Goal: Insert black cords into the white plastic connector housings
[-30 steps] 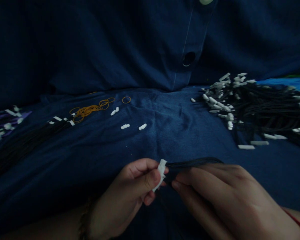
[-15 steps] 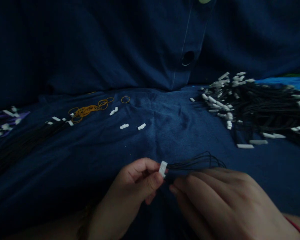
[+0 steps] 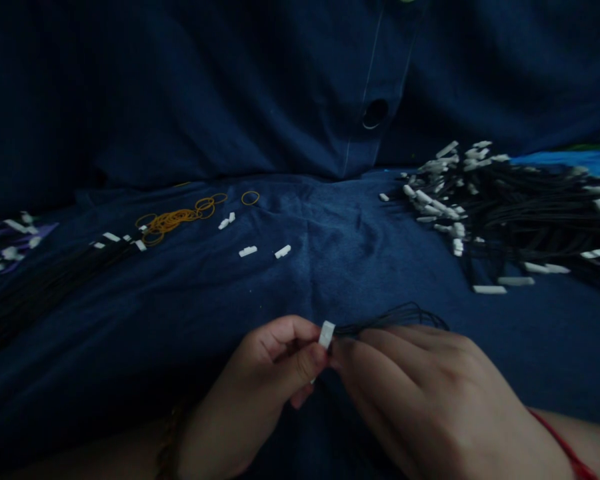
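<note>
Between thumb and fingers, my left hand point(image 3: 273, 383) pinches a small white plastic connector point(image 3: 326, 334). Thin black wires point(image 3: 395, 316) run from the connector to the right, above and behind my right hand point(image 3: 425, 393). The fingers of my right hand are closed, with the fingertips up against the connector's lower right side and the left fingertips. What they grip is hidden, though it lies right beside the wires. Three loose white connectors lie beyond my hands, one of them a connector point(image 3: 283, 251) nearest the middle.
Blue cloth point(image 3: 360, 247) covers the surface. Orange rubber bands point(image 3: 177, 219) lie at the left, beside a bundle of black wires point(image 3: 75, 270) with white ends. Purple wires point(image 3: 10, 250) sit at the far left edge. A large heap of black wires point(image 3: 530, 213) with white connectors spreads at the right.
My right hand has moved left, so its fingertips now meet the connector and my left fingers. My left hand stays nearly still with the connector.
</note>
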Available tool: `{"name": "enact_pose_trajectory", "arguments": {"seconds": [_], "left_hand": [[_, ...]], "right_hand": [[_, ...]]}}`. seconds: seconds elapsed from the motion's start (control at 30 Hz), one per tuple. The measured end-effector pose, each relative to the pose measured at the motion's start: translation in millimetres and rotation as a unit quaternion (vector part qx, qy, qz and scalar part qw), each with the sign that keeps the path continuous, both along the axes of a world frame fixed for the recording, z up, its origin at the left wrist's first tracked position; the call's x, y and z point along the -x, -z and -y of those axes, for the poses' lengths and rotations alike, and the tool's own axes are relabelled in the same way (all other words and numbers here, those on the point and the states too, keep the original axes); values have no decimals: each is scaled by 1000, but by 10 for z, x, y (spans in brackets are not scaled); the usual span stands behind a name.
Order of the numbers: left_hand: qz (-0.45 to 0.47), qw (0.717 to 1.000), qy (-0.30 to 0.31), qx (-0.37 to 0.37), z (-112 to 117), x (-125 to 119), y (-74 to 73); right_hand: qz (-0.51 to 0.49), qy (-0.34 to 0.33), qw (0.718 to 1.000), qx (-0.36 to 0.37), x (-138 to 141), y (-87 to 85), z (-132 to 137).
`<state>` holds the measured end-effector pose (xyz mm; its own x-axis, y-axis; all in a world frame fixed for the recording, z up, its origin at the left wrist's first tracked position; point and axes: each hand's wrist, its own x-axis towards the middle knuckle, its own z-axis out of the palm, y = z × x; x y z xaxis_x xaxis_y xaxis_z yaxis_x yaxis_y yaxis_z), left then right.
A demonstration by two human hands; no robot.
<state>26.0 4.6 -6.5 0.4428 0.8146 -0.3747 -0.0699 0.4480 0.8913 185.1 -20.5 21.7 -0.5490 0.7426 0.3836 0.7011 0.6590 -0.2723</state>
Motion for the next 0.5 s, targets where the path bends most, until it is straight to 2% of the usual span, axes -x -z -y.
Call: {"name": "enact_pose_trajectory", "arguments": {"seconds": [0.3, 0.37, 0.5], "left_hand": [[-22, 999, 5, -30, 8, -5, 3], [-28, 999, -4, -37, 12, -5, 5], [-35, 998, -40, -33, 10, 2, 5]], "right_hand": [[9, -11, 1000, 5, 18, -16, -32], [33, 9, 999, -29, -24, -40, -7], [57, 48, 982, -176, -172, 31, 160]]}}
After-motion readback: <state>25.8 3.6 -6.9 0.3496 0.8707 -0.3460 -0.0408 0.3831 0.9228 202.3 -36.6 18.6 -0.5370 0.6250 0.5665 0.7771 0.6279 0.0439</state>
